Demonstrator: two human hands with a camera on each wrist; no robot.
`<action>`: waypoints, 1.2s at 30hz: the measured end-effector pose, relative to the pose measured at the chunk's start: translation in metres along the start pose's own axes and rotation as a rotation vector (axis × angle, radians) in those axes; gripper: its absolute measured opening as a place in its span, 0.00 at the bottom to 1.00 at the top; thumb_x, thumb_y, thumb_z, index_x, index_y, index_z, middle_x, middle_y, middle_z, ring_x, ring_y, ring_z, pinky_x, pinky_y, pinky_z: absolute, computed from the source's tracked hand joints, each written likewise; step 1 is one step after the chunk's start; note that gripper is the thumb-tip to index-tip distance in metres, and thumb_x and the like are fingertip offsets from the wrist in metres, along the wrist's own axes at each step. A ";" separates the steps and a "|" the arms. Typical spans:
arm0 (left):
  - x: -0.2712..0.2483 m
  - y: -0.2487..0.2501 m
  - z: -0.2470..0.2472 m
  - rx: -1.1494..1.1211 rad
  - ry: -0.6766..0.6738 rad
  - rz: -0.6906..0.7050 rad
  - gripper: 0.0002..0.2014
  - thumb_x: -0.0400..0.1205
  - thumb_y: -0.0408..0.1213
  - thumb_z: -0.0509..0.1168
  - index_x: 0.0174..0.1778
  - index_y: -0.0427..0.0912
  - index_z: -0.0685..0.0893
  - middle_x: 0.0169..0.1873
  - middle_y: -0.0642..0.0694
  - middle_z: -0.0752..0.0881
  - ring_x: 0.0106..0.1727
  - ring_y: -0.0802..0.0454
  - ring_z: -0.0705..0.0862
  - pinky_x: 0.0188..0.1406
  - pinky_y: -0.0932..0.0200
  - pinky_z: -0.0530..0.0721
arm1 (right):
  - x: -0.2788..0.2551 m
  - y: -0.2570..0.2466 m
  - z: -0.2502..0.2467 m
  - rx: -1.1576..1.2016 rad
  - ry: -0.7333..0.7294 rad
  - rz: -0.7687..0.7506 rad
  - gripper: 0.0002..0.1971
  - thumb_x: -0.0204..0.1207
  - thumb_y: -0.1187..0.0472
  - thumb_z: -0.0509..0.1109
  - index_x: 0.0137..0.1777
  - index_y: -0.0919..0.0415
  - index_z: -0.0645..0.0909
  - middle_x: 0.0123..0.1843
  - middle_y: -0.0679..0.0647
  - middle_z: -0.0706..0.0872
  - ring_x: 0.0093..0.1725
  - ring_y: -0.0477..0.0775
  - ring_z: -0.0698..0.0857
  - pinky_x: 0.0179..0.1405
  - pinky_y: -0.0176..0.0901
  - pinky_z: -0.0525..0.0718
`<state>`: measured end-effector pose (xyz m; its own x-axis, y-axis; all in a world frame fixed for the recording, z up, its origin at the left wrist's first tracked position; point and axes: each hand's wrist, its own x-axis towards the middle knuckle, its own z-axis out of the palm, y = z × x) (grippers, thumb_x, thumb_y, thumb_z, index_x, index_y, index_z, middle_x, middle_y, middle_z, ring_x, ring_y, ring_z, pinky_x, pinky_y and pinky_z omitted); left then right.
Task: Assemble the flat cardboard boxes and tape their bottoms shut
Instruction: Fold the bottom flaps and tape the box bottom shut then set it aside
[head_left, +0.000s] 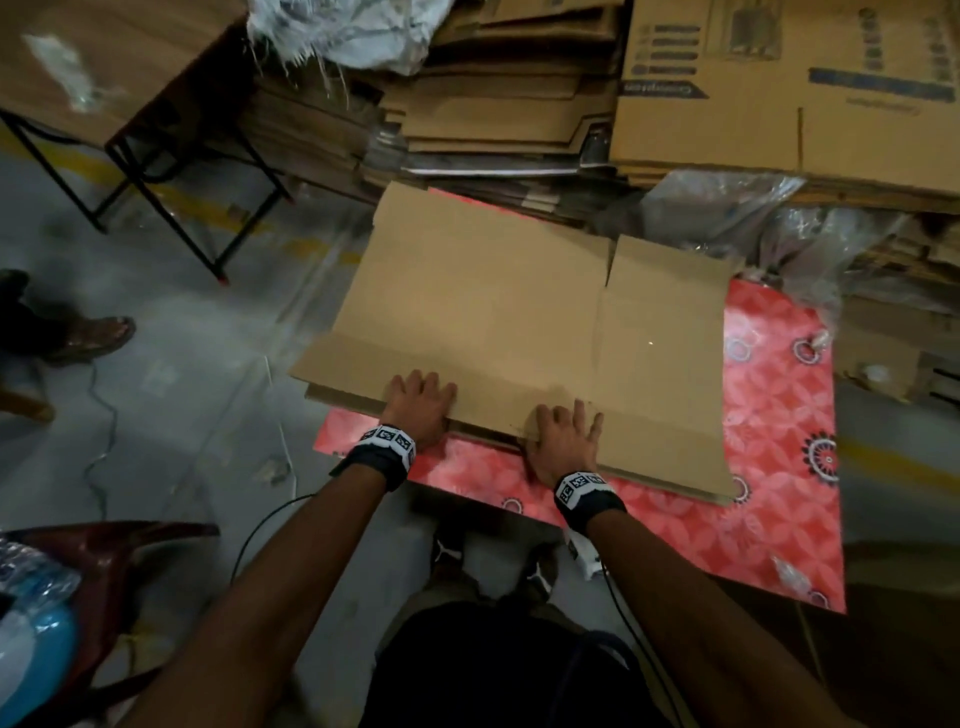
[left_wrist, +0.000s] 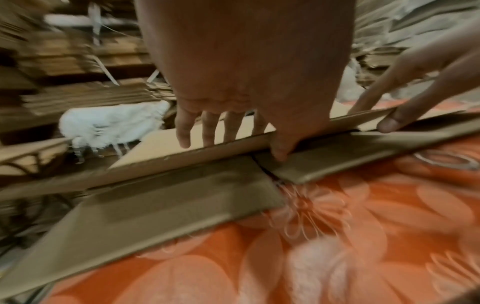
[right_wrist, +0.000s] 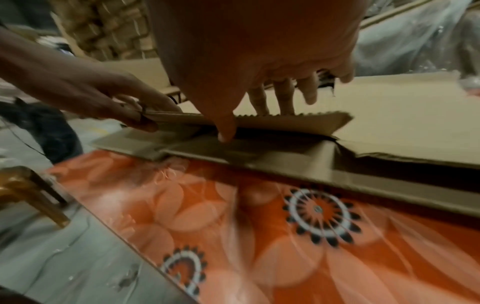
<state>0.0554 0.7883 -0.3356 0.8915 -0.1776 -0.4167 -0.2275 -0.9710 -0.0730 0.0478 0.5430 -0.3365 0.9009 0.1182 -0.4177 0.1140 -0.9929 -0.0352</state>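
1. My left hand (head_left: 418, 408) pinches the near edge of the flat box (head_left: 519, 332), fingers on top and thumb tucked under the upper layer.
2. My right hand (head_left: 563, 441) grasps the same edge just beside it, thumb (right_wrist: 224, 131) under the lifted flap.
3. The box lies flat on the red patterned table (head_left: 779, 415), stretching away from both hands.
4. Stacked cardboard (head_left: 498, 104) sits beyond it.

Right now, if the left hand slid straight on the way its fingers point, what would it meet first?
The left hand would likely keep sliding across the top panel of the flat cardboard box; past its far edge, the stacked flat cartons seem next, though depth is unclear.
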 end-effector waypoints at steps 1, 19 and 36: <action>0.003 0.004 0.002 0.001 -0.009 0.029 0.37 0.80 0.57 0.66 0.83 0.50 0.63 0.78 0.39 0.70 0.77 0.33 0.70 0.71 0.36 0.73 | 0.000 0.001 0.003 -0.002 -0.008 0.018 0.30 0.83 0.40 0.61 0.82 0.50 0.65 0.81 0.57 0.73 0.87 0.77 0.57 0.82 0.85 0.46; 0.037 0.024 -0.048 0.245 0.043 0.346 0.23 0.91 0.55 0.53 0.74 0.44 0.73 0.62 0.40 0.88 0.58 0.37 0.89 0.43 0.51 0.78 | -0.004 0.056 -0.018 0.027 0.089 0.023 0.28 0.80 0.62 0.67 0.80 0.45 0.71 0.78 0.53 0.78 0.72 0.68 0.79 0.75 0.70 0.70; -0.061 0.035 -0.244 0.012 0.328 0.183 0.59 0.57 0.78 0.64 0.84 0.55 0.63 0.70 0.47 0.83 0.67 0.39 0.82 0.63 0.43 0.82 | -0.058 0.115 -0.223 -0.156 0.493 -0.082 0.17 0.78 0.55 0.71 0.66 0.53 0.81 0.56 0.58 0.90 0.56 0.67 0.89 0.47 0.52 0.80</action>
<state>0.0881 0.7258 -0.0915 0.9133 -0.3916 -0.1117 -0.3975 -0.9169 -0.0357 0.1014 0.4256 -0.1141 0.9723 0.2259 0.0594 0.2192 -0.9703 0.1020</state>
